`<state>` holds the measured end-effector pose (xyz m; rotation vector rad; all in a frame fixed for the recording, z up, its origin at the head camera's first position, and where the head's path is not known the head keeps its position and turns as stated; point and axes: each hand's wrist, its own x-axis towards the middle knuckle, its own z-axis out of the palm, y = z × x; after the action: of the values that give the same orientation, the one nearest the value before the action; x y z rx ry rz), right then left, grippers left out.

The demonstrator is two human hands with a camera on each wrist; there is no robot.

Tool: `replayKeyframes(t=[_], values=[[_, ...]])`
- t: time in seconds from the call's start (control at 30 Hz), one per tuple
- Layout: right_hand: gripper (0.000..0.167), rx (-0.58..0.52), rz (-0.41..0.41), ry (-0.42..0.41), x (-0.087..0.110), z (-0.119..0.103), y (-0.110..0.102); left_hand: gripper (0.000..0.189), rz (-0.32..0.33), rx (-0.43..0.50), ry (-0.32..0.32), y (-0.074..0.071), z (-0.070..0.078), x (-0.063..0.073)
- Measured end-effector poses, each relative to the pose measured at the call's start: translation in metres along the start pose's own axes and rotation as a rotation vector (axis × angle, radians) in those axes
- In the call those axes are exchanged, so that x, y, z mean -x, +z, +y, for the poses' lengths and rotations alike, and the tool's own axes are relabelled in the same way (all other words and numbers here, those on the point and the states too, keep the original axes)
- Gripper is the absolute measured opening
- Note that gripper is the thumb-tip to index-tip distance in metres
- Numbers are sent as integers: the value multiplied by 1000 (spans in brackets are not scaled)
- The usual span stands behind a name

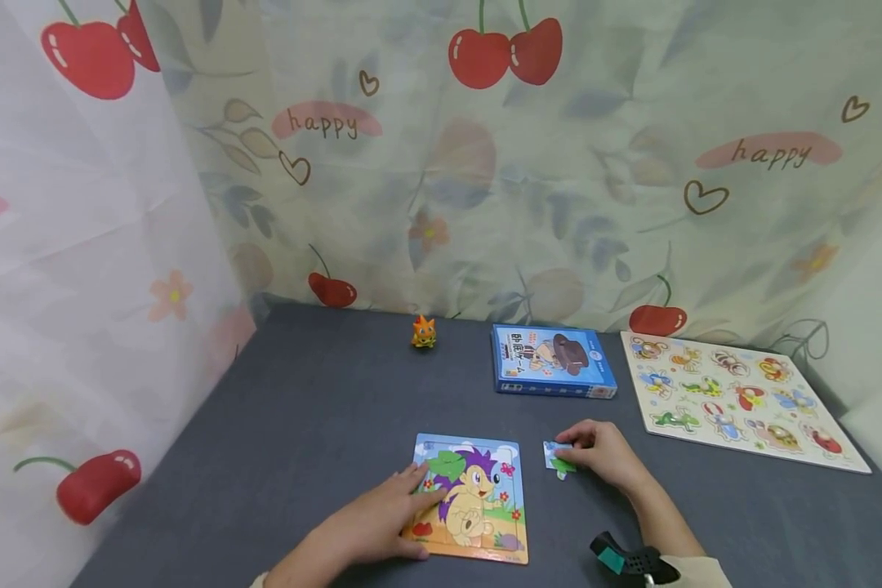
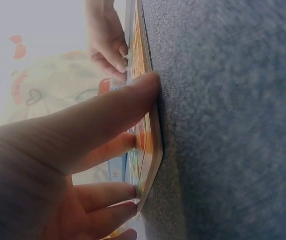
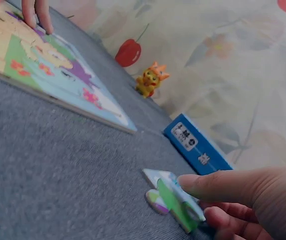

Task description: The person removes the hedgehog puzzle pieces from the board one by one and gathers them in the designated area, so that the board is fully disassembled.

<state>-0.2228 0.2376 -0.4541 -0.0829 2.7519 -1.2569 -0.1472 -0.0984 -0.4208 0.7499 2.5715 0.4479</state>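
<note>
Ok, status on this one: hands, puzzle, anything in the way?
Left hand resting on hedgehog puzzle. Right hand pinching loose piece beside it. No obstruction seen between.

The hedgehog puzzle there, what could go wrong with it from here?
The left hand touches the hedgehog puzzle, so a shove might shift it on the table. The right hand pinches a small loose piece near its edge, so it could slip.
</note>
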Motion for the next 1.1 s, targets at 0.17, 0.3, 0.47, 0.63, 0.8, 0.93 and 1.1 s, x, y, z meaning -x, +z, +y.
replayKeyframes(t=[0.17,0.3,0.47,0.63,0.8,0.93,1.1], values=[[25,-9,6,-6,-2,-5,0,69,21,-40,37,-1,0,0],[25,-23,-21,-61,-4,-15,4,72,33,-60,67,-1,1,-1],[25,-22,-97,-148,-9,-28,20,74,36,-86,73,-1,5,-5],[23,-31,-185,-220,-14,-41,33,79,20,-57,26,0,10,-9],[25,-28,-252,-275,-19,-54,45,77,6,-52,6,3,11,-13],[22,-10,-289,-311,-21,-62,54,72,-16,-42,13,5,10,-14],[20,8,-300,-332,-22,-71,61,71,-21,-29,28,4,11,-14]])
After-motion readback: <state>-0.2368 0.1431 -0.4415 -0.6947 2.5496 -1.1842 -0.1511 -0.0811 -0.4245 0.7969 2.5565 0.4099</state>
